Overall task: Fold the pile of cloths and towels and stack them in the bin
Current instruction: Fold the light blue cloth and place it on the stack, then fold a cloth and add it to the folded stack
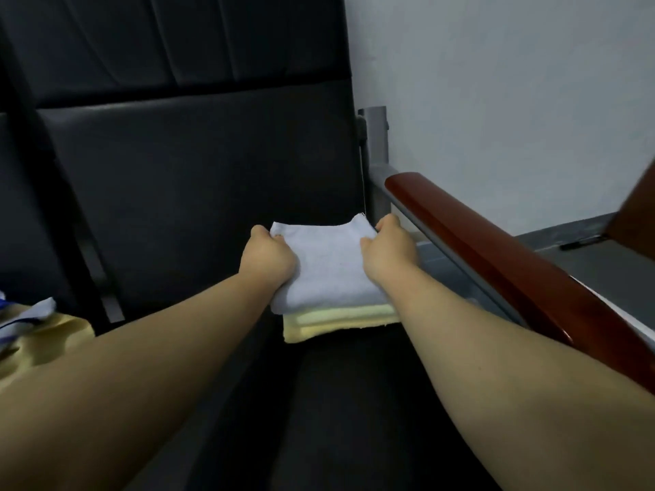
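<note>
Since unfolded cloths [46, 343] lie crumpled at the near left, the folding looks far from finished. Ahead, on the black padded bench [198, 193], a thick, nubby yellow towel [340, 322] makes a square base. A soft white towel [329, 267] sits on it. The left hand [267, 256] and right hand [388, 249] grip its sides, fingers [260, 231] curled over the edges, probably squaring it. A glossy wooden armrest [496, 256] runs beyond. No bin shows.

- white towel [329, 264]: matt terry cloth, nubby
- yellow towel [336, 322]: fluffy matt terry
- chair seat [195, 171]: smooth black leatherette, faint sheen
- armrest [496, 256], 3 o'clock: glossy varnished wood
- frame post [377, 136]: matt grey metal
</note>
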